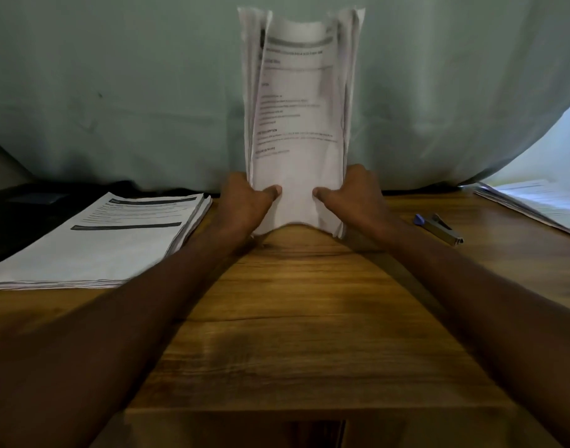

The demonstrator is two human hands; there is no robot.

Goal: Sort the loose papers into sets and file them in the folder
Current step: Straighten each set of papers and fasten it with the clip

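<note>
Hands, left (245,202) and right (351,195), grip sheaf of papers (298,124) upright on table (309,318).

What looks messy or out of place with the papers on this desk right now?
The upright bundle of papers, gripped by both hands, is uneven: sheets splay apart at the top and the bottom edge bows. The left stack lies fairly square.

Sheaf (298,124) upright mid-table (309,318) between both hands; paper stack (96,240) lies left, stapler (439,227) right, more papers (536,202) far right.
</note>
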